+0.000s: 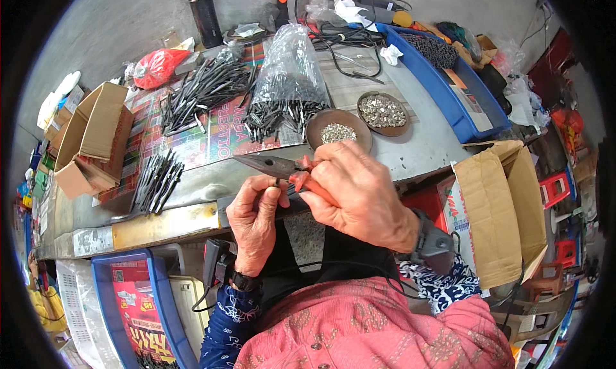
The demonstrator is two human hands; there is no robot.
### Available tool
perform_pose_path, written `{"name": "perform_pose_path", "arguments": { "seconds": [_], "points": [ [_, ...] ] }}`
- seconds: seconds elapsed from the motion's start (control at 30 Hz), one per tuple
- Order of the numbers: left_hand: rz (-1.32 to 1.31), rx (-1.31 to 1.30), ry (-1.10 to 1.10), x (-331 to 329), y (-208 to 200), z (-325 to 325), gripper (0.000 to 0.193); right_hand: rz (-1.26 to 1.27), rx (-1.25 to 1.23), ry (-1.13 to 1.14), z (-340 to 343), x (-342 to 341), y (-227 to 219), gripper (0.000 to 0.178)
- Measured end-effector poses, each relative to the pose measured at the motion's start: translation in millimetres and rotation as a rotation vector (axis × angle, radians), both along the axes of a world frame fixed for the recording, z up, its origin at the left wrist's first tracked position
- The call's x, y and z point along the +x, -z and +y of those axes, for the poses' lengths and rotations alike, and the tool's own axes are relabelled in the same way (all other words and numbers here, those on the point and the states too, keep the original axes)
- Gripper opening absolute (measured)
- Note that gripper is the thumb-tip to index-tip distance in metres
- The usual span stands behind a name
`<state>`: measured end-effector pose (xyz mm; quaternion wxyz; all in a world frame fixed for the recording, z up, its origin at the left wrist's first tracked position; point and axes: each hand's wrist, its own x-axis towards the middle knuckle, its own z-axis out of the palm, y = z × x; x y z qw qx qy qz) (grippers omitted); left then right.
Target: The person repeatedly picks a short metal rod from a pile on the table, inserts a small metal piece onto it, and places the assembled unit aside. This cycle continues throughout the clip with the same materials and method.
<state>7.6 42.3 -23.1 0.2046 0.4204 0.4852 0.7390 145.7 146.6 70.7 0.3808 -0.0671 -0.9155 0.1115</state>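
Note:
My right hand (362, 192) is wrapped round red-handled pliers (273, 167), whose long grey jaws point to the left. Just below the jaws, my left hand (252, 218) pinches a small dark piece (277, 182) between thumb and fingertips; its kind is too small to make out. Beyond my hands, a brown bowl (314, 126) holds small silvery metal bits, partly hidden by my right hand. A second brown bowl (403, 130) behind it contains larger metal pieces. To the left of my left hand lies a bundle of thin black sticks (157, 183).
A clear plastic bag (289, 64) lies over many black sticks, beside another stick heap (205, 93). An open cardboard box (96, 138) stands at left; another (497, 208) sits right, below the table edge. A long blue tray (471, 126) holds dark chain-like pieces. A blue crate (160, 305) is lower left.

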Motion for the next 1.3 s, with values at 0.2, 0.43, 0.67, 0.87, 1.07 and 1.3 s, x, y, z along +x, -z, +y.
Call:
{"name": "perform_pose_path", "arguments": {
  "seconds": [0.2,0.43,0.67,0.87,1.07,1.3],
  "points": [
    [-0.026,-0.003,0.027,-0.3,2.6,0.3,0.014,0.314,-0.132,-0.021,-5.5,23.3,-28.1,0.014],
    [0.008,-0.015,0.015,1.4,4.1,-1.0,0.010,-0.035,-0.023,0.040,-0.3,7.1,3.6,0.017],
    [0.003,-0.010,0.010,0.4,3.0,2.1,0.009,0.172,-0.060,0.026,0.8,28.2,-22.1,0.018],
    [0.020,-0.031,-0.006,1.9,1.8,1.5,0.010,-0.055,-0.101,0.016,-8.5,0.2,-2.0,0.019],
    [0.000,-0.025,0.029,1.3,1.6,1.4,0.011,0.023,-0.164,0.099,15.3,25.6,7.1,0.015],
    [-0.039,-0.020,0.010,4.2,-4.2,2.5,0.011,0.093,-0.124,0.720,88.8,70.1,36.7,0.023]
  ]
}}
